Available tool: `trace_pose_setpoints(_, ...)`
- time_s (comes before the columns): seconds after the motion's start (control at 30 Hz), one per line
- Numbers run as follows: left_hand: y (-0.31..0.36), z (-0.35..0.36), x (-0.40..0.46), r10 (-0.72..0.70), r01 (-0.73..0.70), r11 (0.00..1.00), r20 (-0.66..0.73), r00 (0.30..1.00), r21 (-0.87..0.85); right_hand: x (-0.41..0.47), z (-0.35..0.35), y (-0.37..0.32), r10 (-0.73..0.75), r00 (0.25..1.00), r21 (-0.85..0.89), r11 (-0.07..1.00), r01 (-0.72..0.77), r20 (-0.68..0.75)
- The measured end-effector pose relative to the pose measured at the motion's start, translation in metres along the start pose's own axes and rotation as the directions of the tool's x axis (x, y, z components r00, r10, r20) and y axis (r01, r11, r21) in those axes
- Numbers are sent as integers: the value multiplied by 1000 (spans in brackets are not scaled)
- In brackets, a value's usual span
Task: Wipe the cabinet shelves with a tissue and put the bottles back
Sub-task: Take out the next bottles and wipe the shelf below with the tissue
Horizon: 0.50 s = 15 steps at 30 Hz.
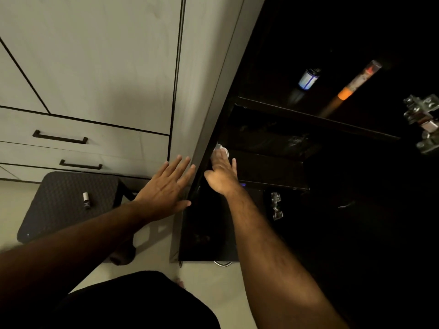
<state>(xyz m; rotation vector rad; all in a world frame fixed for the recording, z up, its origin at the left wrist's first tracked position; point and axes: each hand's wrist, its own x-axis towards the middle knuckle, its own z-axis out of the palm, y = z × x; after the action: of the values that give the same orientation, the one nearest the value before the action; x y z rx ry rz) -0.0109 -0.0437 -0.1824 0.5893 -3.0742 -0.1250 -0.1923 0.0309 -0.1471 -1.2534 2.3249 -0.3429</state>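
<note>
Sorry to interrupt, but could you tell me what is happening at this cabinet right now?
A person is wiping inside an open dark cabinet. Their right hand presses a white tissue flat against a dark lower shelf, while the left hand rests open on the pale cabinet side panel. A small blue-labelled bottle and a tall orange-banded tube stand on the upper shelf; a small dark bottle with a white cap lies on the black stool.

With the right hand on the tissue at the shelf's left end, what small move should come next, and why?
Probably sweep the right hand rightward along the shelf. The tissue sits pressed at the shelf's left corner, so the rest of that shelf looks unwiped, and the left hand braces flat on the cabinet side.
</note>
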Motion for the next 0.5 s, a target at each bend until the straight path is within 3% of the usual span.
trace_pose_setpoints(0.23,-1,-5,-2,-9,10,1000,33,999,-6,-14,-1,-4,-123,990,-120,984,131,70)
trace_pose_setpoints(0.37,1,-5,1,-27,27,1000,-1,1000,-16,-40,-3,34,-214,972,-197,953,230,98)
trace_pose_setpoints(0.5,1,-4,0,-56,55,998,-22,998,-42,-37,-18,59,-1,998,-259,966,17,62)
